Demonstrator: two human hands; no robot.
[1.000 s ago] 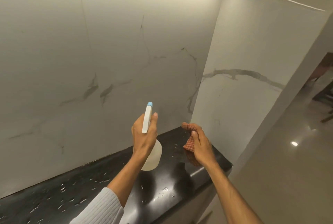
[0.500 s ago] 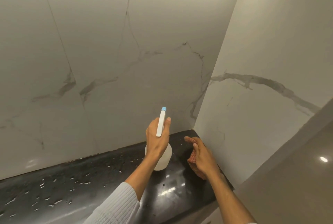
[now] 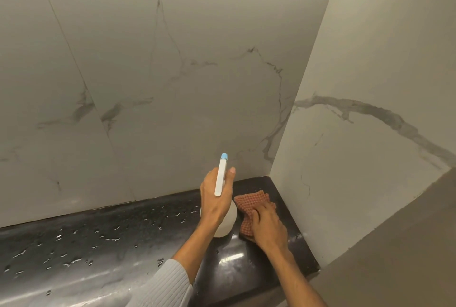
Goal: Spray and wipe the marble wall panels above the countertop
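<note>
Left hand (image 3: 217, 201) wrapped around the neck of a white spray bottle (image 3: 223, 217), thumb up beside the trigger head; blue nozzle tip (image 3: 224, 156) aimed at the rear marble panel (image 3: 172, 72) near the corner. Right hand (image 3: 267, 226) lies flat, palm down, pressing an orange checked cloth (image 3: 250, 204) onto the black countertop (image 3: 111, 245) just beside the bottle, close to the side marble panel (image 3: 370, 84). Fingers spread over the cloth, not bunching it.

No visible mist or wet streaks on either panel, so my read is spraying isn't done yet here.

Risks:
- Countertop is already covered in droplets; the cloth sitting there likely soaks up water and would then smear the marble rather than dry it
- Nozzle sits low, so spray may hit only the bottom of the panel and run onto the counter
- Wet glossy counter plus flat palm: the cloth could slide if leaned on
- Corner seam between panels is easy to miss when wiping
</note>
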